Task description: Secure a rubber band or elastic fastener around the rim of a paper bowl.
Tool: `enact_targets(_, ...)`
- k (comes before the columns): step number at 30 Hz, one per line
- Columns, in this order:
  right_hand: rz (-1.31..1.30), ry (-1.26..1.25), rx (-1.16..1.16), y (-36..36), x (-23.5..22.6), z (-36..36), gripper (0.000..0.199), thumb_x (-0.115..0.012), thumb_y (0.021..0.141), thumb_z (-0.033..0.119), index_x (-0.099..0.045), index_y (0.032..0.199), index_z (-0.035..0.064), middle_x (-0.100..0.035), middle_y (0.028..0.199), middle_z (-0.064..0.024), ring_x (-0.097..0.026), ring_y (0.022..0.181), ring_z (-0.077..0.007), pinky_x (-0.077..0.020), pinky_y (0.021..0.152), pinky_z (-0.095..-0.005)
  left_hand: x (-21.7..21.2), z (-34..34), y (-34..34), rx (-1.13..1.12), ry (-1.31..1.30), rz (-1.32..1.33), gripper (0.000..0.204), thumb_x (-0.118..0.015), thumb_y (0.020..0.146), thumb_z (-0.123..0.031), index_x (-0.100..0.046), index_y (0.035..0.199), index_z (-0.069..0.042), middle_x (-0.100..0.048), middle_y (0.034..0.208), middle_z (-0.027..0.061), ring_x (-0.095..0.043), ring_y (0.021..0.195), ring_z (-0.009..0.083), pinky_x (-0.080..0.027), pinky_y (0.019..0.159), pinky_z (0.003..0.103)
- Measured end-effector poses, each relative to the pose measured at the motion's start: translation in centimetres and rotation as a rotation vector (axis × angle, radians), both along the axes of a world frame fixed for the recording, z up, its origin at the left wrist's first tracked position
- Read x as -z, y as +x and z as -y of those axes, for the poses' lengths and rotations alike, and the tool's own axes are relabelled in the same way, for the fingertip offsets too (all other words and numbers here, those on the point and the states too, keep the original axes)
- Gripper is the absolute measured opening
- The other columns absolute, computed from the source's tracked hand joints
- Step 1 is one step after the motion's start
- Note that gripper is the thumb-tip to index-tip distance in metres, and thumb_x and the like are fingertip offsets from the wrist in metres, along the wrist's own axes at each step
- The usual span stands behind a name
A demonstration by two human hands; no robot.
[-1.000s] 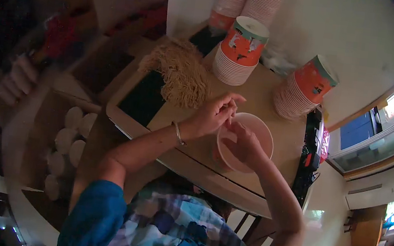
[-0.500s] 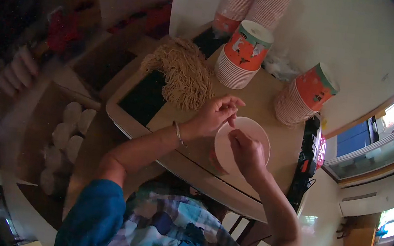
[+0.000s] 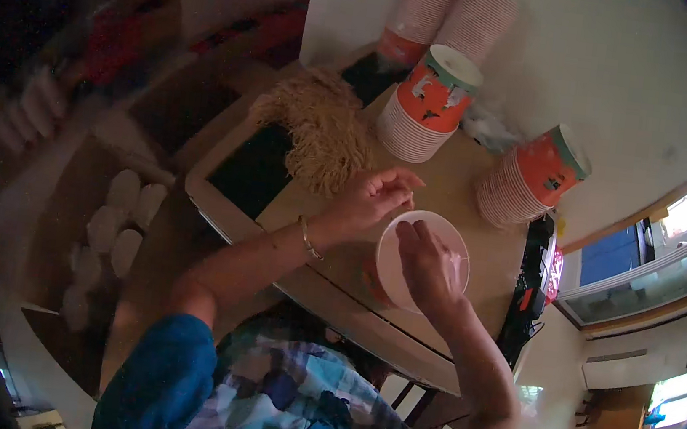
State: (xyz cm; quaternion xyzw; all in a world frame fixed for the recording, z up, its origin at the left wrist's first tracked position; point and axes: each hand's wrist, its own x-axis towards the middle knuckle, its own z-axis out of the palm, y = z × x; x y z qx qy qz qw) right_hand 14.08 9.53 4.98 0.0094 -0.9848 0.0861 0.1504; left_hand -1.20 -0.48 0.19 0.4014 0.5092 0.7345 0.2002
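Observation:
A paper tub (image 3: 392, 273), white inside with an orange outside, stands near the front edge of the table. My right hand (image 3: 432, 267) is closed, its fingers pinched together over the tub's mouth and against its inner wall. Just beyond the tub's left rim, my left hand (image 3: 372, 201) is closed too, thumb and fingertips pressed together. Whatever either hand pinches is too small to make out. A heap of tan stringy strands (image 3: 322, 140) lies beyond my left hand, partly over a dark green patch.
Nested orange paper tubs (image 3: 433, 98) stand at the back of the table (image 3: 337, 269), with another leaning stack (image 3: 535, 173) to the right. Tall white stacks (image 3: 476, 18) rest against the wall. At left, an open cardboard box (image 3: 61, 242) holds several pale rolled items (image 3: 109, 226).
My right hand's fingers have moved up and inward toward the tub's far left rim. My left hand stays beside the rim, still pinched. The whole view has shifted slightly.

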Motion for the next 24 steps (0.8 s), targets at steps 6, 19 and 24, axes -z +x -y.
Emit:
enact_targets(6, 0.13, 0.572, -0.173, -0.8, -0.9, 0.9, 0.046, -0.057, 0.083, 0.014, -0.047, 0.126, 0.0, -0.063, 0.094, -0.0104, -0.066, 0.075, -0.024, -0.0552, 0.053, -0.0387, -1.2, -0.6, 0.0, 0.202, -0.126, 0.031, 0.024, -0.054, 0.096, -0.013, -0.058, 0.119, -0.008, -0.063, 0.09, 0.0012, -0.059, 0.082, 0.0069, -0.049, 0.071, 0.021)
enact_targets(19, 0.217, 0.807, 0.035, -1.9, -2.7, 2.1, 0.031, -0.059, 0.08, 0.015, -0.056, 0.106, -0.001, -0.063, 0.088, -0.0084, -0.066, 0.072, -0.0181, -0.0536, 0.054, -0.031, -2.2, -0.4, 0.0, 0.301, -0.063, 0.11, 0.031, -0.052, 0.091, -0.001, -0.055, 0.122, 0.0, -0.063, 0.087, 0.0028, -0.06, 0.082, 0.0085, -0.05, 0.076, 0.023)
enact_targets(24, 0.268, 0.84, 0.007, -2.0, -2.7, 2.4, 0.026, -0.059, 0.079, 0.014, -0.058, 0.101, -0.0003, -0.063, 0.088, -0.009, -0.067, 0.074, -0.0189, -0.0541, 0.056, -0.0301, -1.6, -0.4, -0.3, 0.289, -0.123, 0.013, 0.036, -0.053, 0.094, -0.007, -0.049, 0.13, -0.004, -0.066, 0.093, 0.0045, -0.061, 0.088, 0.0097, -0.049, 0.082, 0.026)
